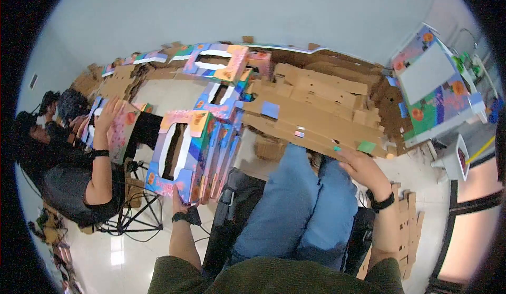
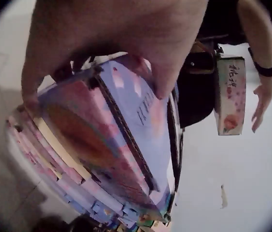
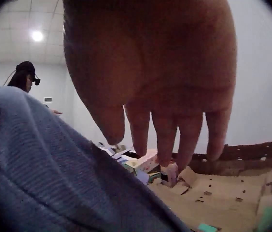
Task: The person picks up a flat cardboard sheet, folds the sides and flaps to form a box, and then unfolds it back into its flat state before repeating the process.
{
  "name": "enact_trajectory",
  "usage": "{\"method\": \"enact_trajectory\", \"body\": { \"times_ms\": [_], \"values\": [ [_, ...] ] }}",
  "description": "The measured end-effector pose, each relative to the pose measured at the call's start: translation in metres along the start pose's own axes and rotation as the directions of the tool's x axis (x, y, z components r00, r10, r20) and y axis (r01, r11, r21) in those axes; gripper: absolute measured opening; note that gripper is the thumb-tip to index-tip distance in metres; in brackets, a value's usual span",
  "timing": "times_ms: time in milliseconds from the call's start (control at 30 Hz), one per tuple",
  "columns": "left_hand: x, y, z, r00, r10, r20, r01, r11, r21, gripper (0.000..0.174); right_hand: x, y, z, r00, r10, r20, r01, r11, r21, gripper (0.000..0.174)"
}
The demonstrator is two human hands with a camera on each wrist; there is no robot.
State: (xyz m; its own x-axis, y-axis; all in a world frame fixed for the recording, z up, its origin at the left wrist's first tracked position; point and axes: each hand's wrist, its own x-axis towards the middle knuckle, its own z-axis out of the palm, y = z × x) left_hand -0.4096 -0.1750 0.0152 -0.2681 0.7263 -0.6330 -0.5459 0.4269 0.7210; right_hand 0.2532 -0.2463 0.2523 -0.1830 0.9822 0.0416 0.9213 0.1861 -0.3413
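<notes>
At the near end of a stack of printed, folded cartons, my left hand (image 1: 179,203) grips the front carton (image 1: 176,149), purple and orange with a long white-edged opening. The left wrist view shows the thumb on the carton's printed face (image 2: 140,104) and the fingers over its other side. My right hand (image 1: 367,174) is held beside my right knee with its fingers extended and nothing in its grasp. Just beyond its fingertips lie flat brown cardboard blanks (image 1: 316,117), with small green and purple patches. From the right wrist, the spread fingers (image 3: 165,135) point downward.
More printed cartons (image 1: 219,62) stand behind the stack. To the left, a seated person in black (image 1: 74,188) holds another carton (image 1: 124,130). An upright printed panel (image 1: 432,86) and a white bin (image 1: 453,157) are at the right. Cardboard sheets (image 1: 406,231) lie on the floor.
</notes>
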Motion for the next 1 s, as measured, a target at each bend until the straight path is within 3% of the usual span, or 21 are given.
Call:
{"method": "enact_trajectory", "body": {
  "times_ms": [100,200,400,500,600,667,867,1000],
  "values": [
    [-0.026,0.000,0.016,0.999,-0.037,-0.022,0.036,0.999,-0.036,0.093,-0.014,-0.019,-0.013,0.979,0.073,0.191,-0.075,0.997,0.003,0.043],
    [-0.029,-0.005,0.021,0.990,-0.068,-0.124,0.058,0.995,-0.083,0.102,-0.039,-0.018,-0.020,0.985,0.103,0.139,-0.118,0.988,0.103,0.042],
    [0.009,-0.014,0.006,0.980,-0.196,-0.034,0.190,0.972,-0.137,0.094,-0.082,-0.026,-0.033,0.955,0.279,0.101,-0.293,0.942,0.164,0.039],
    [-0.004,-0.012,0.020,0.988,-0.083,0.132,0.102,0.983,-0.149,0.082,-0.103,-0.015,-0.018,0.960,0.269,0.083,-0.280,0.943,0.181,0.039],
    [-0.020,0.002,0.062,0.988,0.136,0.074,-0.110,0.953,-0.284,0.063,-0.108,-0.032,-0.027,0.961,0.262,0.090,-0.277,0.927,0.252,0.039],
    [-0.061,0.026,0.097,0.983,0.183,-0.031,-0.185,0.963,-0.196,0.054,-0.114,-0.042,-0.030,0.963,0.264,0.054,-0.269,0.935,0.232,0.039],
    [-0.065,0.047,0.079,0.943,0.224,0.246,-0.174,0.963,-0.207,0.052,-0.143,-0.054,-0.035,0.966,0.255,-0.051,-0.240,0.951,0.197,0.040],
    [-0.141,0.074,0.090,0.883,0.212,0.419,-0.185,0.977,-0.106,0.057,-0.163,-0.082,-0.053,0.964,0.232,-0.129,-0.207,0.961,0.183,0.040]
  ]
}}
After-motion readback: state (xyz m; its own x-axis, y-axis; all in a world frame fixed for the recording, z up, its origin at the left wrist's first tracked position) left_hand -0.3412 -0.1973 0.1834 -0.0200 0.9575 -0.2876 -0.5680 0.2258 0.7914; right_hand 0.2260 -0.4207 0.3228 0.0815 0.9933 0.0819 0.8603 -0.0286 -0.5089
